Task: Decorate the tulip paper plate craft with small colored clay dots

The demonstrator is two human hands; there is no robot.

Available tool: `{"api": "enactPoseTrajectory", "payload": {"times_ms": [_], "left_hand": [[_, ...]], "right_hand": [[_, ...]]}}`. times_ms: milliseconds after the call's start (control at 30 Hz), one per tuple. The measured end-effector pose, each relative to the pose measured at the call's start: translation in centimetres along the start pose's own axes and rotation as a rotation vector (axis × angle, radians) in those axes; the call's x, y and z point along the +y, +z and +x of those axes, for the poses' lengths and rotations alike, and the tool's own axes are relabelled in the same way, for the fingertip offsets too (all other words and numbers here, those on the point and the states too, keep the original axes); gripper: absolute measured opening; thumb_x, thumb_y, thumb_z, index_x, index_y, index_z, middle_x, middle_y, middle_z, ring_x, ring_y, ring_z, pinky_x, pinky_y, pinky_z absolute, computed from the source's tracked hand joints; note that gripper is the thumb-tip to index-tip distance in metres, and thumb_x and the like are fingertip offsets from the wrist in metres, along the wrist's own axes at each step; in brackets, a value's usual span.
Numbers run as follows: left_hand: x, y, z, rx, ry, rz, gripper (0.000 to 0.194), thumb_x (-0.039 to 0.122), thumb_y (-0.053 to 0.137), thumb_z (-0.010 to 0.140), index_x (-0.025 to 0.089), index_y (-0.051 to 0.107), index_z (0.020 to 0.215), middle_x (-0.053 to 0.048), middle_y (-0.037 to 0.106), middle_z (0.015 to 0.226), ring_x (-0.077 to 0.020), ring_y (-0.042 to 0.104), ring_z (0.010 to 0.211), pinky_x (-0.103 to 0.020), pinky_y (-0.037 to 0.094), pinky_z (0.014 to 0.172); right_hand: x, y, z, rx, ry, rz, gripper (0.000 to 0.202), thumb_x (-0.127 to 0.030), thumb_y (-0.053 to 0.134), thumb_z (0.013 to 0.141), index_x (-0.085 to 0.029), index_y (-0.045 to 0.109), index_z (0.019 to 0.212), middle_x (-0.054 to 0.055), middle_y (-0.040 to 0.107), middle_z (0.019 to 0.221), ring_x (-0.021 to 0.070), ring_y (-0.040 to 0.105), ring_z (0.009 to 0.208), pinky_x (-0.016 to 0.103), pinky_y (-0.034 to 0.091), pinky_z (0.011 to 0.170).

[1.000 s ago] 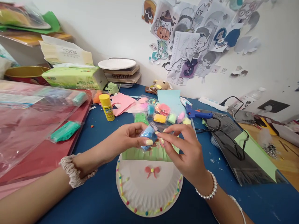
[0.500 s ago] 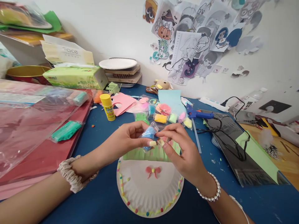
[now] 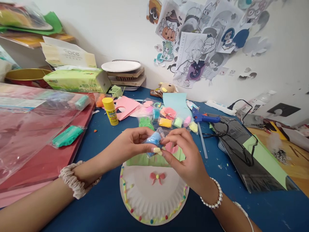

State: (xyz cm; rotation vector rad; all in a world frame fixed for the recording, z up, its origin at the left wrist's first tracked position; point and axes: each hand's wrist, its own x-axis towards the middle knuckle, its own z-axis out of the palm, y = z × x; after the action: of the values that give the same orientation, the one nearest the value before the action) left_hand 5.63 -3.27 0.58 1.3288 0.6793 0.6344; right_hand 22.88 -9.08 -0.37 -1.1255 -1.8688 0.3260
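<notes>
Between finger and thumb, my left hand (image 3: 138, 141) holds a clear packet of blue modelling clay (image 3: 154, 139). My right hand (image 3: 182, 146) pinches at the packet's right side; its fingertips meet near my left thumb, and what exactly they grip is partly hidden. Below both hands lies a white paper plate (image 3: 145, 190), its rim trimmed with a yellow-green strip and coloured dots. A pink bow (image 3: 157, 178) sits on the plate. Fringed green paper (image 3: 145, 160) runs across its upper part, partly covered by my hands.
Behind my hands lie several clay packets, such as a yellow one (image 3: 165, 122). A glue stick (image 3: 110, 111) stands to the left, near a teal clay packet (image 3: 67, 136) on a red folder. A blue glue gun (image 3: 206, 118) and its black cable lie on the right.
My right hand has shifted slightly left, its thumb and fingertips closing in on the packet's edge. The left hand keeps its hold on the blue clay packet.
</notes>
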Motion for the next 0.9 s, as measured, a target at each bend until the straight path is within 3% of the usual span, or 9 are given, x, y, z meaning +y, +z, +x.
{"api": "enactPoseTrajectory", "payload": {"times_ms": [167, 600, 900], "left_hand": [[0.08, 0.16, -0.07, 0.015, -0.012, -0.017, 0.009, 0.018, 0.069, 0.066, 0.017, 0.064, 0.074, 0.004, 0.065, 0.069, -0.0081, 0.057, 0.065, -0.017, 0.046, 0.061], [0.2, 0.15, 0.02, -0.015, -0.023, -0.017, 0.007, 0.017, 0.068, 0.068, 0.019, 0.067, 0.074, 0.006, 0.066, 0.067, -0.0064, 0.057, 0.062, -0.015, 0.046, 0.06], [-0.11, -0.07, -0.04, -0.028, -0.064, -0.049, 0.009, 0.024, 0.069, 0.069, 0.018, 0.065, 0.074, 0.005, 0.063, 0.065, -0.0063, 0.057, 0.06, -0.015, 0.045, 0.058]], "right_hand": [[-0.06, -0.03, 0.06, 0.072, -0.096, -0.116, 0.01, -0.016, 0.06, 0.078, -0.016, 0.06, 0.088, 0.004, 0.051, 0.086, 0.0152, 0.049, 0.085, 0.03, 0.042, 0.075], [0.1, -0.14, 0.12, -0.052, -0.14, -0.153, 0.003, -0.017, 0.053, 0.08, -0.019, 0.051, 0.081, 0.003, 0.049, 0.085, 0.0164, 0.048, 0.086, 0.031, 0.042, 0.075], [0.26, -0.78, 0.01, -0.148, 0.021, 0.171, 0.004, -0.022, 0.051, 0.083, -0.021, 0.048, 0.08, 0.002, 0.045, 0.085, 0.0151, 0.046, 0.083, 0.029, 0.041, 0.071]]}}
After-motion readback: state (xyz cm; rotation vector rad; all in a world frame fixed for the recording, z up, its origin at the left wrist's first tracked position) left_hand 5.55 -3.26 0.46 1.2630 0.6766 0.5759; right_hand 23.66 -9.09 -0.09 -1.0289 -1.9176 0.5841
